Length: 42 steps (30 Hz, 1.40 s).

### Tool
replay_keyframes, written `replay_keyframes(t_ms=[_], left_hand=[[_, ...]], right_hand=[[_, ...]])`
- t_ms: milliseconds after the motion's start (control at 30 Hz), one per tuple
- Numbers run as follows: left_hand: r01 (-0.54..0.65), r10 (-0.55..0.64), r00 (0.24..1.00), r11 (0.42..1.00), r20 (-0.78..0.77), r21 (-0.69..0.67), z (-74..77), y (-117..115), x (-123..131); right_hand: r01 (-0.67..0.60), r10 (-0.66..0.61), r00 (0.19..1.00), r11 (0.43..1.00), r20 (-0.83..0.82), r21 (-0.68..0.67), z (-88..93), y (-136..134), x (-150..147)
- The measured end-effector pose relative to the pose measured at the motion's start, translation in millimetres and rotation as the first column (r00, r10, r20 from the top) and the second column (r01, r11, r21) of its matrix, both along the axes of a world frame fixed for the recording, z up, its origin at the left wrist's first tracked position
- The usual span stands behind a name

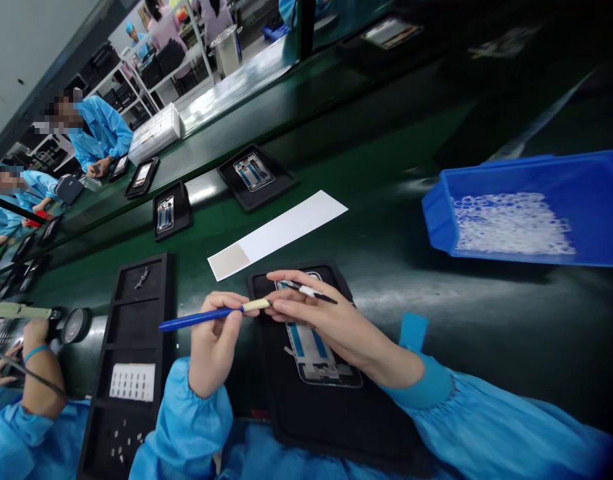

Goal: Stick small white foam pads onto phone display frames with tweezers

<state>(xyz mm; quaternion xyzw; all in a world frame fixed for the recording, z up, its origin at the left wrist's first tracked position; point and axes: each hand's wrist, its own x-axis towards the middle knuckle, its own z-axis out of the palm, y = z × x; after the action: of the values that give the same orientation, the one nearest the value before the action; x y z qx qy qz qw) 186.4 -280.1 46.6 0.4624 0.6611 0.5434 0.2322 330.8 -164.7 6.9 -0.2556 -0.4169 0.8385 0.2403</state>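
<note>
My left hand point(214, 343) is closed around a blue pen-like tool point(201, 319) with a cream tip point(256, 305). The tip meets the fingertips of my right hand point(319, 317). That hand is pinched and also carries a thin black and white stick point(314, 292) between its fingers. Both hands hover over a phone frame point(316, 357) lying in a black tray point(336, 413) in front of me. What the right fingertips pinch at the tip is too small to make out.
A black compartment tray point(131, 360) with small white parts stands at my left. A white paper strip point(279, 233) lies beyond. A blue bin point(531, 207) of clear parts sits right. More trays with phone frames point(254, 175) line the green belt. Co-workers in blue work nearby.
</note>
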Motion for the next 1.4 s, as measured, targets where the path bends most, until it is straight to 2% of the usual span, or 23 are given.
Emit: replay_keyframes(t_ms=[67, 100, 200, 333, 500, 667, 733, 800, 900, 967, 1033, 1067, 1100, 1167, 1200, 1233, 1300, 1333, 1400], left_hand=[[-0.128, 0.135, 0.988, 0.988, -0.077, 0.081, -5.2, 2.0, 2.3], [-0.155, 0.169, 0.979, 0.981, -0.116, 0.118, -7.6, 3.2, 3.5], [-0.13, 0.177, 0.954, 0.972, -0.243, 0.198, -12.0, 6.9, 6.1], [-0.091, 0.188, 0.91, 0.96, -0.369, 0.264, -13.6, 9.3, 8.0], [-0.039, 0.154, 0.89, 0.963, -0.43, 0.265, -15.8, 9.4, 10.0], [-0.045, 0.16, 0.88, 0.966, -0.447, 0.255, -16.3, 12.2, 12.7], [-0.068, 0.167, 0.896, 0.967, -0.412, 0.246, -16.1, 14.7, 12.9], [-0.121, 0.182, 0.934, 0.97, -0.307, 0.209, -17.1, 18.5, 11.7], [-0.175, 0.177, 0.984, 0.981, -0.017, 0.089, -21.4, 26.4, 8.2], [-0.156, 0.149, 0.973, 0.988, 0.174, 0.022, -24.8, 31.3, 6.7], [-0.131, 0.126, 0.952, 0.991, 0.278, 0.001, -27.0, 34.2, 6.5], [-0.134, 0.128, 0.946, 0.991, 0.297, 0.002, -27.4, 34.7, 6.4], [-0.142, 0.134, 0.945, 0.99, 0.299, 0.006, -27.6, 34.7, 5.9], [-0.157, 0.148, 0.951, 0.988, 0.273, 0.012, -27.5, 34.1, 3.5], [-0.156, 0.15, 0.958, 0.988, 0.246, 0.007, -27.4, 33.9, 1.8], [-0.148, 0.145, 0.967, 0.989, 0.211, -0.003, -27.1, 33.9, 0.3], [-0.124, 0.125, 0.984, 0.992, 0.124, -0.015, -26.2, 34.4, -1.0], [-0.112, 0.113, 0.991, 0.994, 0.078, -0.013, -25.8, 35.0, -0.9], [-0.089, 0.089, 0.996, 0.996, -0.014, 0.006, -26.1, 37.4, 0.1]], right_hand=[[0.072, -0.073, 0.997, 0.99, 0.005, 0.118, 3.9, -3.3, 1.3], [0.106, -0.108, 0.994, 0.979, 0.004, 0.174, 5.6, -5.2, 1.5], [0.162, -0.17, 0.986, 0.946, 0.001, 0.279, 8.4, -9.4, -0.2], [0.214, -0.233, 0.972, 0.911, 0.012, 0.353, 8.1, -8.8, -4.0], [0.263, -0.294, 0.956, 0.866, 0.008, 0.426, 7.4, -6.9, -4.2], [0.273, -0.315, 0.949, 0.837, 0.01, 0.474, 3.6, -4.2, -4.3], [0.277, -0.319, 0.948, 0.831, 0.005, 0.481, 2.0, -1.6, -4.1], [0.272, -0.308, 0.951, 0.838, 0.0, 0.473, 2.0, 0.3, -3.3], [0.251, -0.281, 0.96, 0.86, 0.002, 0.444, 4.0, 0.0, -0.8], [0.254, -0.287, 0.958, 0.866, 0.01, 0.431, 4.4, 0.3, 2.9], [0.293, -0.34, 0.94, 0.841, 0.022, 0.455, 2.3, 8.0, 11.1], [0.334, -0.396, 0.918, 0.807, 0.027, 0.488, 0.2, 16.5, 18.1], [0.393, -0.48, 0.877, 0.747, 0.026, 0.536, -2.2, 28.4, 28.0], [0.489, -0.684, 0.728, 0.555, 0.036, 0.673, -6.0, 60.1, 56.6], [0.504, -0.79, 0.612, 0.428, 0.04, 0.75, -6.9, 77.2, 74.2], [0.427, -0.859, 0.503, 0.348, 0.101, 0.835, -7.0, 93.0, 92.0], [0.197, -0.917, 0.334, 0.296, 0.22, 0.935, -6.2, 115.8, 120.9], [0.105, -0.922, 0.301, 0.285, 0.242, 0.953, -6.1, 121.1, 129.0], [0.038, -0.936, 0.301, 0.203, 0.183, 0.978, -7.7, 118.6, 130.0]])
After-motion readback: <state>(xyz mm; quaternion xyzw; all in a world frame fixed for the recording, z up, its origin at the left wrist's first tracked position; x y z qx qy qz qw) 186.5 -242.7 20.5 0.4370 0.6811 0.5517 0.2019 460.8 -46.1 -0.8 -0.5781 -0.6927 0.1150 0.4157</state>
